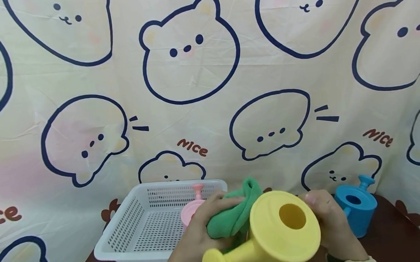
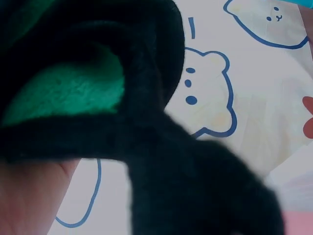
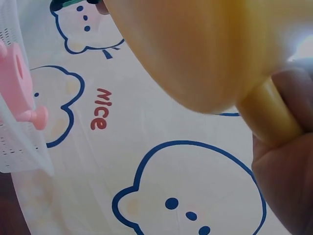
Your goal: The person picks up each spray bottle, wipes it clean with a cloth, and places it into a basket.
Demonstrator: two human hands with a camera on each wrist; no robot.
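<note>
In my head view, the left hand (image 1: 194,245) is clamped on the green cloth (image 1: 225,224), just beside the yellow watering can (image 1: 281,233). The right hand (image 1: 334,226) grips that can's handle (image 3: 271,115). I see the can tilted, between the white basket (image 1: 118,257) and blue watering can (image 1: 360,212).

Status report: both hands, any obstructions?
Left hand gripping bunched green cloth; right hand holding yellow plastic watering can by handle. Can tilted. Nothing visibly in the way.
</note>
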